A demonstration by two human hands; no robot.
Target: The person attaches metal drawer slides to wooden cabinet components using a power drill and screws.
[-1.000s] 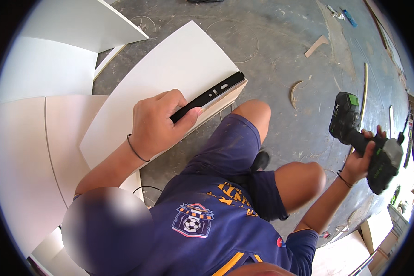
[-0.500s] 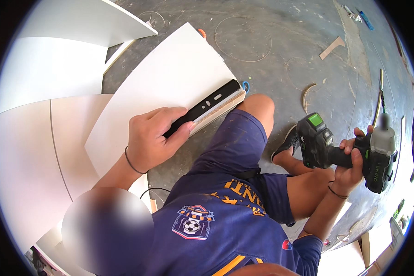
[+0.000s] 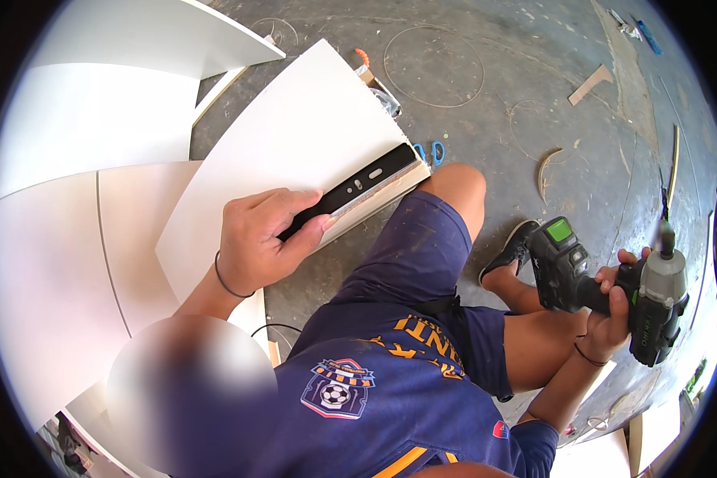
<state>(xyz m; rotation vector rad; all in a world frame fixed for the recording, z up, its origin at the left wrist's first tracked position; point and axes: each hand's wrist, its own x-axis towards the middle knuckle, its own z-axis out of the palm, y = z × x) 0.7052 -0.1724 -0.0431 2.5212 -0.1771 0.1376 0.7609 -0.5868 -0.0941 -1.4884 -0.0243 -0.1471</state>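
My left hand (image 3: 267, 231) pinches a black metal drawer rail (image 3: 358, 186) with slots and holes in it. The rail lies along the edge of a white board (image 3: 287, 135), whose corner meets my bent knee. Out to the right, my right hand (image 3: 611, 299) is wrapped round the handle of a black and grey cordless impact driver (image 3: 657, 299). Its battery, with a green patch, faces my leg, and its bit end points away from me, apart from the board.
White panels (image 3: 119, 111) stand and lie at the left. Blue-handled scissors (image 3: 437, 153) show past the board's corner. On the grey floor are a brown offcut (image 3: 590, 84), a curved strip (image 3: 544, 174) and a loop of thin wire (image 3: 434, 66).
The view has shifted slightly, showing more of the scissors. The driver has tilted and sits a little lower. My left hand keeps its hold on the rail.
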